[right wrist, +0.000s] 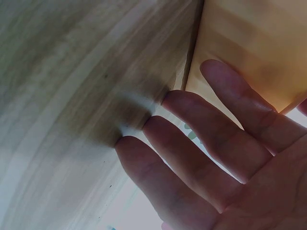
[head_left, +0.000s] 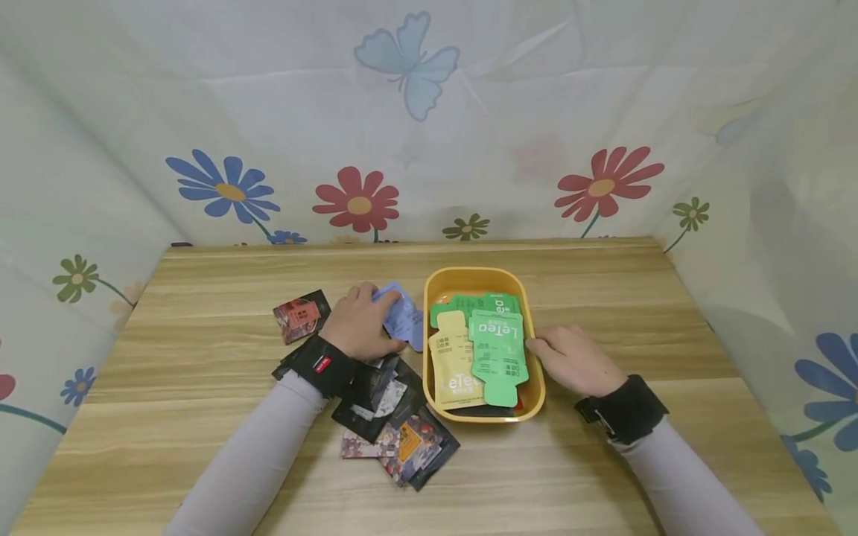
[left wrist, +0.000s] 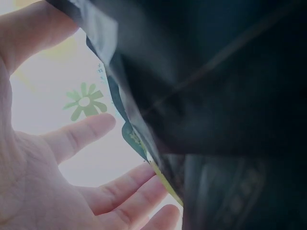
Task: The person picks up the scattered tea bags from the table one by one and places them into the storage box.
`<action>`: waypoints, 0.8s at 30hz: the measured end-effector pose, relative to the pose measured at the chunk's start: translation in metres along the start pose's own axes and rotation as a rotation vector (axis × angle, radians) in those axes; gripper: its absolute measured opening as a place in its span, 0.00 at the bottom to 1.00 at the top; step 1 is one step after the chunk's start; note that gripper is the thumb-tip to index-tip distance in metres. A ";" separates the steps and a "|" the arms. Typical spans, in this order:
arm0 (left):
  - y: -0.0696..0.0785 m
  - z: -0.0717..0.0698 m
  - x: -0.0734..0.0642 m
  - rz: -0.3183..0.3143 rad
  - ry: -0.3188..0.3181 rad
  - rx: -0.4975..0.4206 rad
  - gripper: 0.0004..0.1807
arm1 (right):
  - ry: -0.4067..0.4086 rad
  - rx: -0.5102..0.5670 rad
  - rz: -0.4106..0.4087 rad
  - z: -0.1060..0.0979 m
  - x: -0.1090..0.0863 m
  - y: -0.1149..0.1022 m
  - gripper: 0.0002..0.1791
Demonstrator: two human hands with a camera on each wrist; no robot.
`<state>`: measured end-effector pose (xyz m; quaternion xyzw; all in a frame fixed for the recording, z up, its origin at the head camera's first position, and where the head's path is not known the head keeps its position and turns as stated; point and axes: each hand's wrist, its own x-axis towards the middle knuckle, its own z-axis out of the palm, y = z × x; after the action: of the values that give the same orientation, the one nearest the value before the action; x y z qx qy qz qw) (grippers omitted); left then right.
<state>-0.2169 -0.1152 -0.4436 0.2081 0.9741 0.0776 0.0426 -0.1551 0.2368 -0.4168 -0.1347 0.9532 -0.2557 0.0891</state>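
My left hand (head_left: 365,324) is over the left pile, fingers spread, fingertips at a blue bottle-shaped packet (head_left: 404,320). In the left wrist view, a dark packet (left wrist: 230,96) fills the right side and hides the thumb's tip; the other fingers (left wrist: 81,136) reach toward the packet edges. Beside the yellow tray (head_left: 484,418) rests my right hand (head_left: 576,359), loosely extended. One of its fingers touches the tray's outer wall (right wrist: 259,43) in the right wrist view, while the other fingertips are down at the tabletop. Inside the tray lie green packets (head_left: 499,350) and a cream packet (head_left: 456,365).
Black packets with printed labels (head_left: 412,447) overlap in a heap left of the tray, partly under the left forearm. A black-and-red packet (head_left: 302,316) lies farther left. The wooden table (head_left: 221,290) ends at a flower-patterned cloth (head_left: 469,149) on three sides.
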 end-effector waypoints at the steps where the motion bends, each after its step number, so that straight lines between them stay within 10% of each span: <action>1: 0.000 -0.001 0.000 0.000 0.006 0.000 0.49 | -0.002 0.000 0.003 0.000 0.000 0.000 0.20; 24: 0.000 -0.008 -0.005 0.017 0.061 -0.016 0.45 | -0.011 -0.009 0.007 0.001 0.000 0.001 0.21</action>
<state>-0.2133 -0.1178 -0.4358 0.2137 0.9725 0.0921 0.0140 -0.1553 0.2374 -0.4181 -0.1329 0.9543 -0.2503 0.0945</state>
